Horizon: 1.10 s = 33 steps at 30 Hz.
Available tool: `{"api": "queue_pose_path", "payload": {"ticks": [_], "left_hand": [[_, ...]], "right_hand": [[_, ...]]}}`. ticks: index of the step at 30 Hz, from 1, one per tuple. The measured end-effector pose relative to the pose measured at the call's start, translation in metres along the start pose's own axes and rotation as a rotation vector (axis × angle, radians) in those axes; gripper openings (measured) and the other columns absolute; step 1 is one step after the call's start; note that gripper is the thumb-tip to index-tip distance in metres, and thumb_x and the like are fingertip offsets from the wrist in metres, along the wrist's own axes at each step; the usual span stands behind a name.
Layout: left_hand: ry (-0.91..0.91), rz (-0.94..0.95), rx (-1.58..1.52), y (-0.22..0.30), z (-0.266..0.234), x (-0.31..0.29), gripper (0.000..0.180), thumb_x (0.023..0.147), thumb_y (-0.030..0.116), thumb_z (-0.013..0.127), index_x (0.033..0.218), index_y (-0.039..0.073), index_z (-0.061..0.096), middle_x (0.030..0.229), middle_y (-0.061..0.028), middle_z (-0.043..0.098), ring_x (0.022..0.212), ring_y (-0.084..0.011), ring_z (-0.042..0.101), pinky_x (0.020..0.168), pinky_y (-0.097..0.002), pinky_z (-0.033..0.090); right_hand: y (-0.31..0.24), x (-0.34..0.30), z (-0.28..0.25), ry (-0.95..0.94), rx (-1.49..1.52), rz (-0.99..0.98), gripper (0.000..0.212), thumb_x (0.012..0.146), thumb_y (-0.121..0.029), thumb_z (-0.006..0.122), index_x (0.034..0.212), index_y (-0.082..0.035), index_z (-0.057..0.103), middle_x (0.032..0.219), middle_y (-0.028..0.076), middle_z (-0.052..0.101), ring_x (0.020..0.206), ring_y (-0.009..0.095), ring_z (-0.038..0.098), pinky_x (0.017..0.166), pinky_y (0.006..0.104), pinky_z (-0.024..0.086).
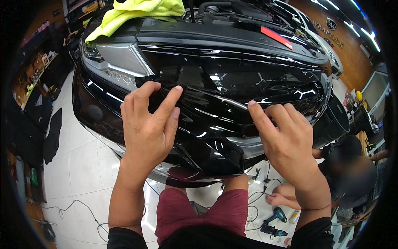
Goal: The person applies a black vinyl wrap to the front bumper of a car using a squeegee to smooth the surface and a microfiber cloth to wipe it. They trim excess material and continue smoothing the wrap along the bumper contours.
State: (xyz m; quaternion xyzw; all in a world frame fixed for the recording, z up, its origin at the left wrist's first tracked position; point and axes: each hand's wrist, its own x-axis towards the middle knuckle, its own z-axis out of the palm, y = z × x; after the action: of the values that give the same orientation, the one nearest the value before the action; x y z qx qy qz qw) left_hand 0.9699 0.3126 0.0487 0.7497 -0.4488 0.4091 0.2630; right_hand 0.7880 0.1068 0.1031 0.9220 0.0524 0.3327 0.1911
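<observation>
A glossy black film [215, 155], wrinkled and loose, lies over the black front of a car [99, 106]. Its lower part hangs in folds near my knees. My left hand [147, 120] rests on the film close to the headlight [124, 58], index finger stretched out and the fingers apart; a dark film corner shows by its fingertips. Farther right, my right hand [288, 135] touches the film with one straight fingertip while the other fingers bend; its underside is hidden. A raised shiny crease runs between the two hands.
A yellow-green cloth [134, 16] and a red flat strip [276, 38] lie on the car's upper edge, before the open engine bay. At right a person in dark clothes [348, 174] crouches. A drill [275, 216] and cables are on the tiled floor [83, 178].
</observation>
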Motion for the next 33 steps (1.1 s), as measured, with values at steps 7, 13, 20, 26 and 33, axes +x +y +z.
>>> {"api": "queue_pose_path", "payload": {"ticks": [7, 13, 20, 26, 33], "left_hand": [[-0.034, 0.107, 0.036, 0.017, -0.003, -0.001, 0.037, 0.093, 0.026, 0.068, 0.129, 0.016, 0.070, 0.123, -0.0145, 0.054, 0.108, -0.0310, 0.050, 0.097, -0.0408, 0.040], [-0.079, 0.176, 0.015, 0.052, 0.010, 0.005, 0.040, 0.093, 0.033, 0.068, 0.130, 0.017, 0.070, 0.112, -0.0121, 0.055, 0.099, -0.0281, 0.050, 0.089, -0.0400, 0.041], [-0.074, 0.098, -0.011, 0.060, 0.014, 0.011, 0.037, 0.094, 0.032, 0.068, 0.127, 0.016, 0.070, 0.107, -0.0118, 0.054, 0.097, -0.0277, 0.052, 0.087, -0.0408, 0.041], [-0.065, 0.079, 0.007, 0.061, 0.014, 0.010, 0.036, 0.094, 0.029, 0.068, 0.127, 0.015, 0.070, 0.107, -0.0118, 0.053, 0.099, -0.0274, 0.052, 0.087, -0.0403, 0.040], [-0.076, 0.071, -0.005, 0.061, 0.016, 0.009, 0.036, 0.094, 0.024, 0.068, 0.128, 0.015, 0.070, 0.108, -0.0122, 0.053, 0.099, -0.0266, 0.051, 0.087, -0.0398, 0.041]], "right_hand": [[0.010, 0.003, -0.014, -0.019, 0.033, 0.010, 0.049, 0.072, 0.006, 0.070, 0.119, -0.009, 0.069, 0.079, 0.007, 0.053, 0.070, 0.025, 0.056, 0.063, 0.0383, 0.047], [0.012, 0.013, -0.033, -0.101, -0.008, 0.021, 0.047, 0.075, 0.003, 0.069, 0.120, -0.011, 0.068, 0.083, 0.007, 0.056, 0.075, 0.027, 0.059, 0.066, 0.0397, 0.048], [0.017, 0.010, -0.031, -0.140, -0.012, 0.045, 0.044, 0.077, -0.001, 0.069, 0.120, -0.013, 0.067, 0.086, 0.007, 0.058, 0.079, 0.028, 0.060, 0.068, 0.0405, 0.048], [0.032, -0.003, -0.013, -0.004, -0.043, -0.056, 0.046, 0.082, 0.000, 0.068, 0.125, -0.015, 0.066, 0.086, 0.008, 0.058, 0.075, 0.028, 0.060, 0.066, 0.0405, 0.048], [0.044, -0.012, -0.010, -0.021, -0.077, -0.054, 0.048, 0.081, 0.000, 0.068, 0.126, -0.016, 0.066, 0.085, 0.006, 0.058, 0.073, 0.025, 0.060, 0.065, 0.0384, 0.048]]}}
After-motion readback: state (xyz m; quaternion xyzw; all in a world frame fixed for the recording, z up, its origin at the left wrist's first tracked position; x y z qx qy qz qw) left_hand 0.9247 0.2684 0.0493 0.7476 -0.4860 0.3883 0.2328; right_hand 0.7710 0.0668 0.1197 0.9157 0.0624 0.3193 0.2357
